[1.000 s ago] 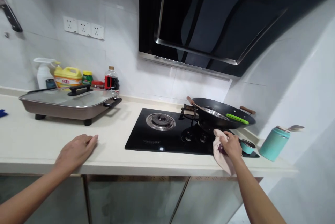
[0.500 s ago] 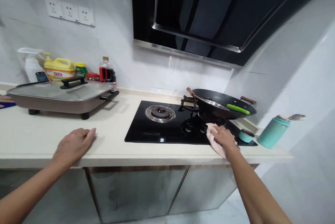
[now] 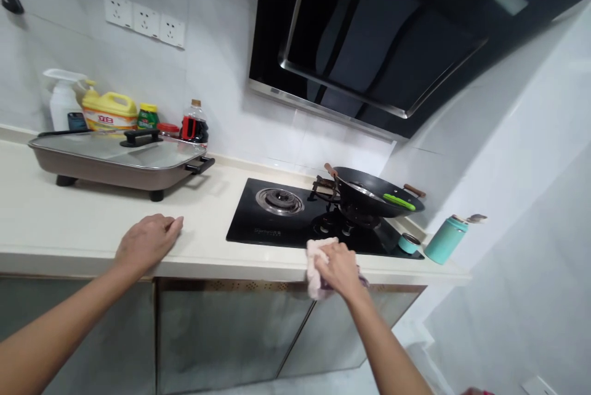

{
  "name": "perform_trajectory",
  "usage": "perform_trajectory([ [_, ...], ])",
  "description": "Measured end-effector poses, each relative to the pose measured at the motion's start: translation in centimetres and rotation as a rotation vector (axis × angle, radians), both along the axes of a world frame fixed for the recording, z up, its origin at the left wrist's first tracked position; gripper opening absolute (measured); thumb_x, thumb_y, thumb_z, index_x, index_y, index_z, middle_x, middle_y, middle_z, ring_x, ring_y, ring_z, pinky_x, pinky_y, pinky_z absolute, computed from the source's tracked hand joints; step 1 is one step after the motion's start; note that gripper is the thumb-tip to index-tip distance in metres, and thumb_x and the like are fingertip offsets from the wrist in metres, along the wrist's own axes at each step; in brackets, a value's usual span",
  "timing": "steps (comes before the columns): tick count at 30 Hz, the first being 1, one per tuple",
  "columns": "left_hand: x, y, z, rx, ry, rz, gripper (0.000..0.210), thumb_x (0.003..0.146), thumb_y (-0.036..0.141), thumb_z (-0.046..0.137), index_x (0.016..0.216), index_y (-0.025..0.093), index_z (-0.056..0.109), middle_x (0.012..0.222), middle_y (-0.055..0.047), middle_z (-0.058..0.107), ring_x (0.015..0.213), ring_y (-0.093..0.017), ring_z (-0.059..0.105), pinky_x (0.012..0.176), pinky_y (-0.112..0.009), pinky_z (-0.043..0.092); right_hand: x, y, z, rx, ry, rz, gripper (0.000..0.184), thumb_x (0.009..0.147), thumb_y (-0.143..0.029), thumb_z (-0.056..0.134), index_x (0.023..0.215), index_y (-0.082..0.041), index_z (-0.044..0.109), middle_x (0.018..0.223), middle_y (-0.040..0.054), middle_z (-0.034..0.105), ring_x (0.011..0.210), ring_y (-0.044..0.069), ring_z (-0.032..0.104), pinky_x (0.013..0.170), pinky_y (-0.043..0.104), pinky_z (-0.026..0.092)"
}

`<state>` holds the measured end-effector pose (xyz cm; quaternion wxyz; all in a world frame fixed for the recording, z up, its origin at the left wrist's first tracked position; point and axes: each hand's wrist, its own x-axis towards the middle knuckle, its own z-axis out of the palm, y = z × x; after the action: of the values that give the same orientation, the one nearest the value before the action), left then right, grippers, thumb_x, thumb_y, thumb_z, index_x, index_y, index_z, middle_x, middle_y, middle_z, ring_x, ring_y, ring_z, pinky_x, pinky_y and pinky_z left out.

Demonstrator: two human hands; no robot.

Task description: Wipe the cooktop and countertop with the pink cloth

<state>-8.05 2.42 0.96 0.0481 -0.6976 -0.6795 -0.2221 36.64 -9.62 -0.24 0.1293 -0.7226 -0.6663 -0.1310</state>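
Note:
My right hand [image 3: 339, 266] grips a pale pink cloth [image 3: 315, 275] at the counter's front edge, just in front of the black gas stove [image 3: 295, 229]. Part of the cloth hangs over the edge, and a darker patch shows beneath my hand. My left hand [image 3: 148, 241] rests on the pale countertop [image 3: 198, 253] left of the stove, its fingers curled in and the thumb pointing right. Nothing shows in it. On the stove's right burner sits a black wok [image 3: 364, 201] with wooden handles and a bright green-handled utensil [image 3: 399, 202] in it.
A lidded electric pan [image 3: 106, 170] stands on the left, with a spray bottle [image 3: 64, 103], a yellow jug [image 3: 111, 112] and a dark sauce bottle [image 3: 194, 127] behind. At right are a teal flask [image 3: 446, 240] and a small teal cup [image 3: 409, 243]. A range hood [image 3: 369, 44] hangs above.
My right hand has drawn the cloth left and toward me, from the stove's right front to the counter edge. My left hand stays on the counter. The camera view has tilted and shifted.

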Motion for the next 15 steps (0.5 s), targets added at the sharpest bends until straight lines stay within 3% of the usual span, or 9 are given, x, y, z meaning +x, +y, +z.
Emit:
perform_trajectory([
  [5, -0.4, 0.6, -0.8, 0.045, -0.006, -0.010, 0.063, 0.099, 0.053, 0.023, 0.089, 0.019, 0.075, 0.105, -0.015, 0.076, 0.101, -0.031, 0.068, 0.083, -0.037, 0.049, -11.0, 2.0, 0.5, 0.024, 0.023, 0.287, 0.035, 0.097, -0.049, 0.057, 0.124, -0.034, 0.071, 0.124, 0.0066, 0.071, 0.116, 0.029, 0.058, 0.097, 0.044, 0.038],
  [8, -0.7, 0.9, -0.9, 0.032, -0.004, 0.003, 0.063, 0.099, 0.053, 0.021, 0.087, 0.020, 0.074, 0.106, -0.015, 0.076, 0.102, -0.031, 0.069, 0.082, -0.037, 0.049, -15.4, 2.8, 0.0, 0.060, 0.038, 0.441, 0.036, 0.097, -0.054, 0.056, 0.124, -0.033, 0.069, 0.123, 0.0056, 0.072, 0.120, 0.030, 0.056, 0.099, 0.047, 0.037],
  [11, -0.9, 1.1, -0.9, 0.006, 0.006, 0.014, 0.063, 0.099, 0.053, 0.021, 0.087, 0.021, 0.074, 0.107, -0.016, 0.076, 0.101, -0.032, 0.070, 0.081, -0.037, 0.049, -16.4, 3.3, -0.3, 0.078, 0.068, 0.509, 0.039, 0.098, -0.057, 0.056, 0.126, -0.032, 0.067, 0.121, 0.0057, 0.072, 0.118, 0.029, 0.057, 0.099, 0.046, 0.036],
  [15, -1.4, 1.7, -0.9, -0.036, 0.002, 0.047, 0.069, 0.098, 0.056, 0.018, 0.098, 0.019, 0.077, 0.118, -0.018, 0.076, 0.103, -0.033, 0.071, 0.083, -0.039, 0.050, -12.5, 3.3, -0.1, 0.090, 0.100, 0.461, 0.042, 0.098, -0.060, 0.054, 0.127, -0.031, 0.067, 0.118, 0.0050, 0.074, 0.113, 0.028, 0.059, 0.096, 0.043, 0.035],
])
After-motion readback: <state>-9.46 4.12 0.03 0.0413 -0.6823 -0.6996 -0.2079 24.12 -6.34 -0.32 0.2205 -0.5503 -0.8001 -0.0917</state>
